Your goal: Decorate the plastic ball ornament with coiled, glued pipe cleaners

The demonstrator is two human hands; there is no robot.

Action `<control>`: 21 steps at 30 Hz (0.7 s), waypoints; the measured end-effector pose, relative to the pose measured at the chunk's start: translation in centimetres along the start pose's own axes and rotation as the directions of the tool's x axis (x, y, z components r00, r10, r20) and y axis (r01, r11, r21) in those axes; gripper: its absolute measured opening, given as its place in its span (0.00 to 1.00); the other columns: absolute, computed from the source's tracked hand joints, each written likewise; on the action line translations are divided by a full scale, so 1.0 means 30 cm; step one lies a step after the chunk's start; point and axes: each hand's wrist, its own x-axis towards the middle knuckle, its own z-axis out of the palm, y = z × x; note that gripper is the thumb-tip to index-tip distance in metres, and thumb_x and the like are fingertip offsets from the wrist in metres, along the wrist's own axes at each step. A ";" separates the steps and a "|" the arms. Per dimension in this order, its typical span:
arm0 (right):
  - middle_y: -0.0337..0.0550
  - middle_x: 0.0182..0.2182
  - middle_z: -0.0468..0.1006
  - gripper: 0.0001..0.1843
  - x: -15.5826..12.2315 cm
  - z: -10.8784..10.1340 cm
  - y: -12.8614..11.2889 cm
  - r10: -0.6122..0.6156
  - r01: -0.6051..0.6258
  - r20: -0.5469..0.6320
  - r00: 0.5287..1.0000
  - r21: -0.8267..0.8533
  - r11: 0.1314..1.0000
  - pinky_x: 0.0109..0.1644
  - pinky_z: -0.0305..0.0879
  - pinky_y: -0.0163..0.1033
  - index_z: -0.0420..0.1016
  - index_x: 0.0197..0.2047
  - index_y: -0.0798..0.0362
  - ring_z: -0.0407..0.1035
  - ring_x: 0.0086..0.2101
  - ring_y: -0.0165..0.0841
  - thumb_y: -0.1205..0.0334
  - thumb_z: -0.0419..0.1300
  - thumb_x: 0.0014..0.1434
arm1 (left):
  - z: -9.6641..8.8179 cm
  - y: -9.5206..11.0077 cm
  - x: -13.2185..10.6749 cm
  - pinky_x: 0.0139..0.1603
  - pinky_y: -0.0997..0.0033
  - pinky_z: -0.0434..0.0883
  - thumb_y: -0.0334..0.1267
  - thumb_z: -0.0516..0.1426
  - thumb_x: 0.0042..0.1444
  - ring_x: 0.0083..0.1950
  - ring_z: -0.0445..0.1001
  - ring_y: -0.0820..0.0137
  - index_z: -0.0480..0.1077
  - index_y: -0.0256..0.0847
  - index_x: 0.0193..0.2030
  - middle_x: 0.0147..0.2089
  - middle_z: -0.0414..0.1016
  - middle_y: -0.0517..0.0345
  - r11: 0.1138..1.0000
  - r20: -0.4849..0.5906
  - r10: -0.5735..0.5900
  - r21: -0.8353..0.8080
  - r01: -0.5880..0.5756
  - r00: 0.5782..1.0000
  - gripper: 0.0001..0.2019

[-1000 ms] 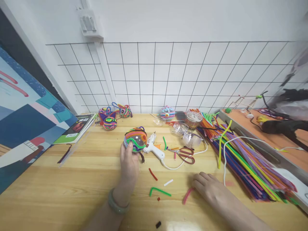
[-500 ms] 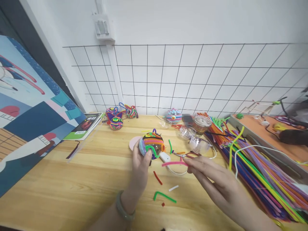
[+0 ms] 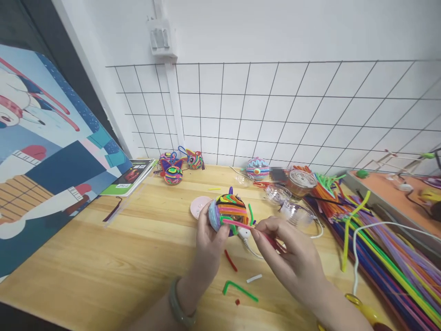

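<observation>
My left hand is closed around a ball covered in coloured pipe cleaners, with blue, orange, yellow and green strips on it. Between thumb and fingers, my right hand pinches a pink pipe cleaner. The pink strip's free end lies across the front of the ball, by the left thumb and a green strip. Whether it touches the ball I cannot tell. Below the hands lie a bent green piece, a red piece and a white piece.
Behind the left hand sits a pink dish. Decorated balls and a striped ball stand along the wall. Clear plastic shells are at right, beside long pipe cleaners. A white cable crosses them. A picture board leans at left.
My right hand has brought the pink pipe cleaner left, up against or in front of the ball. The view has shifted slightly; the left hand still holds the ball.
</observation>
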 end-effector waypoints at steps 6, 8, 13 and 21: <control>0.42 0.30 0.75 0.11 -0.014 0.012 0.033 -0.110 0.110 0.053 0.993 -0.002 0.994 0.29 0.61 0.32 0.70 0.49 0.56 0.68 0.28 0.28 0.73 0.53 0.64 | -0.002 -0.024 -0.008 0.52 0.62 0.72 0.40 0.61 0.52 0.54 0.74 0.59 0.60 0.41 0.56 0.55 0.74 0.46 1.000 0.042 0.023 -0.018 -0.022 0.999 0.26; 0.42 0.30 0.75 0.14 -0.015 0.011 0.041 -0.133 0.134 0.100 0.986 -0.002 0.991 0.31 0.63 0.33 0.69 0.52 0.56 0.69 0.29 0.29 0.73 0.53 0.64 | -0.003 -0.028 -0.009 0.52 0.62 0.73 0.40 0.61 0.52 0.54 0.75 0.58 0.60 0.40 0.56 0.55 0.74 0.46 1.000 0.046 0.024 -0.020 -0.023 0.999 0.26; 0.42 0.27 0.72 0.16 -0.010 0.000 0.048 -0.187 0.209 0.186 0.965 -0.105 0.972 0.28 0.60 0.35 0.70 0.53 0.59 0.66 0.26 0.30 0.74 0.50 0.64 | -0.003 -0.032 -0.009 0.52 0.63 0.72 0.40 0.61 0.52 0.54 0.75 0.59 0.60 0.40 0.56 0.55 0.73 0.44 1.000 0.068 0.027 -0.004 -0.027 0.997 0.25; 0.40 0.23 0.68 0.18 -0.002 -0.014 0.048 -0.234 0.288 0.245 0.941 -0.214 0.933 0.25 0.54 0.35 0.72 0.52 0.61 0.60 0.22 0.30 0.73 0.47 0.64 | -0.017 -0.053 -0.015 0.56 0.65 0.70 0.36 0.60 0.54 0.56 0.73 0.62 0.58 0.43 0.58 0.58 0.71 0.49 0.999 0.133 0.043 0.025 -0.047 0.990 0.26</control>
